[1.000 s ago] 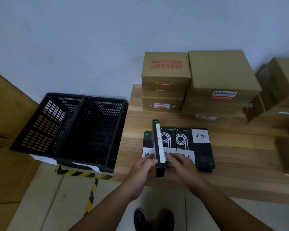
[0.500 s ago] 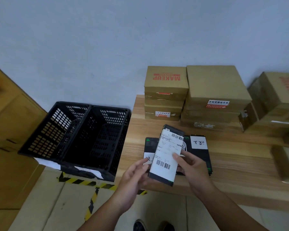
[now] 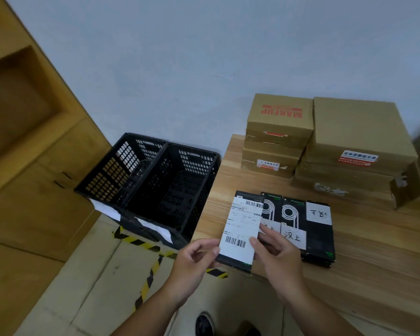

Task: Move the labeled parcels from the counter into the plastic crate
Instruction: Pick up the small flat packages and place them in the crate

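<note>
I hold a flat black parcel point(image 3: 243, 229) with a white barcode label facing up, just above the counter's front left corner. My left hand point(image 3: 194, 260) grips its lower left edge, thumb on the label. My right hand point(image 3: 277, 253) pinches its right edge. Behind it, more flat black parcels point(image 3: 301, 226) with white handwritten labels lie side by side on the wooden counter point(image 3: 374, 263). The black plastic crate point(image 3: 155, 180) stands on the floor to the left of the counter, with nothing visible inside.
Brown cardboard boxes point(image 3: 349, 141) are stacked at the back of the counter against the wall. Wooden cabinets point(image 3: 29, 166) line the left side. Yellow-black tape point(image 3: 146, 282) marks the floor in front of the crate. My shoe point(image 3: 204, 323) shows below.
The parcel went from standing on its edge to label side up in both hands, lifted off the row. The view shifted left, toward the crate.
</note>
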Available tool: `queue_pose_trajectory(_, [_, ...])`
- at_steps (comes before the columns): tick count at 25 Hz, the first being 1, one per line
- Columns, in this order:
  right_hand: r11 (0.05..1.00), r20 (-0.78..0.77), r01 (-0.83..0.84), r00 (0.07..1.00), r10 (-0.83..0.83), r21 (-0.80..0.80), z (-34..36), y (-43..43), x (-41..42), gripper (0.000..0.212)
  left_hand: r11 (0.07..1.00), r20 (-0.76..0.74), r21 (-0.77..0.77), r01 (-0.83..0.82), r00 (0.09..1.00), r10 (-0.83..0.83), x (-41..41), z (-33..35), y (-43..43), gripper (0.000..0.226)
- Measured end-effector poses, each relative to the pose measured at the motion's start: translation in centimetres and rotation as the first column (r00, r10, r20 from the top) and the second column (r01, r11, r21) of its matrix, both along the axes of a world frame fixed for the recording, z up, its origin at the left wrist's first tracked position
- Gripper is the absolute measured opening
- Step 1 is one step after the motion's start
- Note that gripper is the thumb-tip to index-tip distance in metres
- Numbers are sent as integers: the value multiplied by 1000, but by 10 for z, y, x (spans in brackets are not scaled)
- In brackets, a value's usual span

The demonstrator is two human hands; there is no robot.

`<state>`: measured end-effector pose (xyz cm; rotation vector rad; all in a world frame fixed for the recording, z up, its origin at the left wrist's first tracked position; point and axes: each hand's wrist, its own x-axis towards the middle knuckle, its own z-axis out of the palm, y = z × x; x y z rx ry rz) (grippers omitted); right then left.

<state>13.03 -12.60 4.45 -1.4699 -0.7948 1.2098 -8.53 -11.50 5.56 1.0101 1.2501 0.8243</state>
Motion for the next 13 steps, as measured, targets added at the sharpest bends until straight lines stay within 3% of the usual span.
queue_pose_trajectory(4, [999,-3,-43,999,43,4,1,4,-24,42,994,-234,85,-63,969,81,-51,-2,-4,18])
queue_pose_trajectory(9, [997,26,-71,997,71,13,3,16,-65,42,960,-583,276,-36,788,197,-128,-2,-1,17])
queue_pose_trajectory(13, [995,38,-99,994,98,17,4,33,-127,41,914,-661,404,30,700,269,-191,6,19,20])
